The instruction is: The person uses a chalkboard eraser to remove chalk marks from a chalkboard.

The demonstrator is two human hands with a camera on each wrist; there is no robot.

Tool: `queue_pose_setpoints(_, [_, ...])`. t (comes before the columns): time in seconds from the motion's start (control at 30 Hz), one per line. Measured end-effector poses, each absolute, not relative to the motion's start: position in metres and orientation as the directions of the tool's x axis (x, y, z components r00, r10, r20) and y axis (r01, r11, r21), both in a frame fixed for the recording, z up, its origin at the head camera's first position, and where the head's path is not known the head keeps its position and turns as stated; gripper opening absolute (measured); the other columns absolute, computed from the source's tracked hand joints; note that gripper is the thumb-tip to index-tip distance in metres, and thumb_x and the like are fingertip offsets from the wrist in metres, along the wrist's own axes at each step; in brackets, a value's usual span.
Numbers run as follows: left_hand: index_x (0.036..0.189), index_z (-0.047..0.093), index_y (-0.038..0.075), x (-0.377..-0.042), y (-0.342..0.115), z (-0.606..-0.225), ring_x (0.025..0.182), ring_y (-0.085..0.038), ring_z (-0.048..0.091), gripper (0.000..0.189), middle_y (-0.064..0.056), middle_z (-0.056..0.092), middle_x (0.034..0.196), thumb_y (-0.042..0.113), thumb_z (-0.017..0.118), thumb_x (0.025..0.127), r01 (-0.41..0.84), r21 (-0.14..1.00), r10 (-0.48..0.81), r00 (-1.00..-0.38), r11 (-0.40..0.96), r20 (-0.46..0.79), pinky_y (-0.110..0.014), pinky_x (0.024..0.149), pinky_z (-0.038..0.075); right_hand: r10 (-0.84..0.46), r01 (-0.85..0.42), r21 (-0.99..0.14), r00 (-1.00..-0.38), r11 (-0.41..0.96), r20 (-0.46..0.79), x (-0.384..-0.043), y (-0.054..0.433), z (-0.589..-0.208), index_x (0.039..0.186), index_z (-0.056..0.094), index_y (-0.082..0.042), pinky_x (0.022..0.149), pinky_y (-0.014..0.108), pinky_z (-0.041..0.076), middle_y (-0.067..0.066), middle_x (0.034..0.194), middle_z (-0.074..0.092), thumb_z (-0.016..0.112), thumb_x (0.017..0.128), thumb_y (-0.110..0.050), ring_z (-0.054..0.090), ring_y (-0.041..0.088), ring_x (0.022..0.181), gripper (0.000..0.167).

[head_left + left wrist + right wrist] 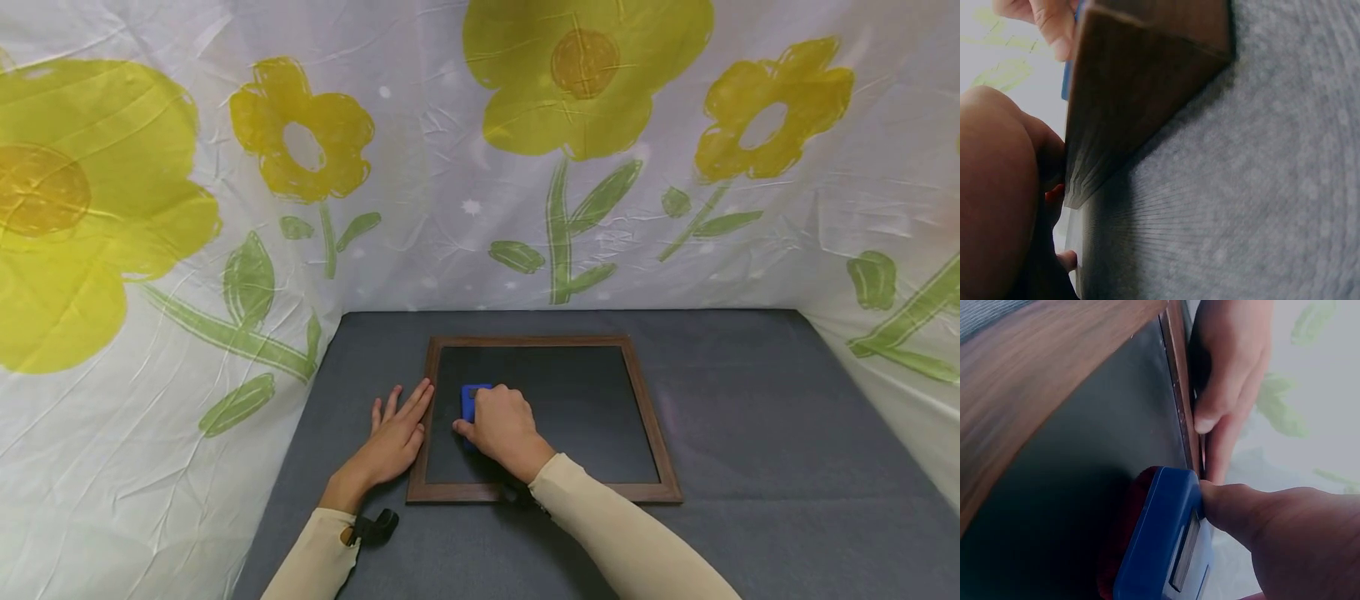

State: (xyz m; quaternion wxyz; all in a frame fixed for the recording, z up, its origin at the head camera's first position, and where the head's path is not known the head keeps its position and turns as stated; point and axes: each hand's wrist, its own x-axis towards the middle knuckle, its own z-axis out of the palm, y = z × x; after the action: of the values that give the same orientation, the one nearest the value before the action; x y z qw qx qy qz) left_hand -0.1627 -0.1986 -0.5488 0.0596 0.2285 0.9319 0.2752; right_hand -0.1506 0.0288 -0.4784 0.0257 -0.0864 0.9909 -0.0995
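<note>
A small blackboard [577,408] in a brown wooden frame [652,417] lies flat on the grey cloth. My right hand [506,423] grips a blue board eraser [468,408] on the left part of the board. In the right wrist view, the thumb presses along the side of the eraser [1154,540], whose dark red felt [1124,544] faces the black surface. My left hand [392,443] rests at the frame's left side, fingers extended and fingertips touching the wood. The left wrist view shows the frame's corner [1141,81] close up.
Grey cloth [765,450] covers the table around the board. A white curtain [420,167] with yellow flowers hangs behind and along both sides. A black strap [375,527] is around the left wrist.
</note>
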Motion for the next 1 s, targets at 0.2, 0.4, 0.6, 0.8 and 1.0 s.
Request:
queue_pose_setpoints(0.2, [0.176, 0.024, 0.009, -0.162, -0.199, -0.549, 0.167, -0.057, 0.005, 0.066, -0.008, 0.017, 0.185, 0.010, 0.046, 0.113, 0.386, 0.543, 0.453, -0.891, 0.746, 0.012, -0.082, 0.123, -0.006, -0.189, -0.175, -0.206, -0.981, 0.963, -0.048, -0.152, 0.018, -0.478, 0.122, 0.082, -0.005, 0.065, 0.042, 0.066, 0.016, 0.101, 0.081, 0.079, 0.095, -0.062, 0.079, 0.031, 0.078, 0.064])
queue_pose_setpoints(0.4, [0.175, 0.026, 0.009, -0.162, -0.199, -0.548, 0.167, -0.057, 0.006, 0.066, -0.008, 0.018, 0.185, 0.010, 0.046, 0.113, 0.388, 0.541, 0.450, -0.893, 0.746, 0.020, -0.082, 0.124, -0.005, -0.206, -0.194, -0.203, -0.978, 0.960, -0.040, -0.152, 0.011, -0.476, 0.116, 0.083, -0.004, 0.059, 0.038, 0.064, 0.013, 0.092, 0.080, 0.079, 0.095, -0.063, 0.076, 0.027, 0.069, 0.063])
queue_pose_setpoints(0.6, [0.175, 0.026, 0.009, -0.162, -0.198, -0.547, 0.167, -0.057, 0.006, 0.066, -0.008, 0.018, 0.185, 0.011, 0.047, 0.113, 0.391, 0.547, 0.453, -0.891, 0.740, 0.024, -0.083, 0.123, -0.005, -0.224, -0.212, -0.210, -0.974, 0.955, -0.038, -0.153, 0.004, -0.476, 0.117, 0.083, -0.006, 0.058, 0.037, 0.064, 0.013, 0.093, 0.081, 0.079, 0.095, -0.062, 0.076, 0.026, 0.069, 0.061])
queue_pose_setpoints(0.8, [0.175, 0.026, 0.008, -0.162, -0.198, -0.548, 0.166, -0.058, 0.006, 0.066, -0.009, 0.019, 0.185, 0.010, 0.047, 0.112, 0.393, 0.550, 0.453, -0.891, 0.737, 0.029, -0.083, 0.123, -0.005, -0.223, -0.210, -0.210, -0.974, 0.955, -0.041, -0.153, 0.000, -0.476, 0.117, 0.083, -0.007, 0.057, 0.036, 0.064, 0.012, 0.094, 0.082, 0.079, 0.095, -0.062, 0.077, 0.026, 0.069, 0.059])
queue_pose_setpoints(1.0, [0.175, 0.026, 0.009, -0.162, -0.198, -0.549, 0.167, -0.057, 0.006, 0.066, -0.007, 0.018, 0.185, 0.010, 0.046, 0.113, 0.391, 0.546, 0.455, -0.890, 0.741, 0.021, -0.082, 0.124, -0.005, -0.215, -0.202, -0.215, -0.976, 0.956, -0.040, -0.154, 0.000, -0.477, 0.117, 0.083, -0.007, 0.057, 0.037, 0.064, 0.013, 0.094, 0.081, 0.080, 0.095, -0.061, 0.077, 0.027, 0.068, 0.059])
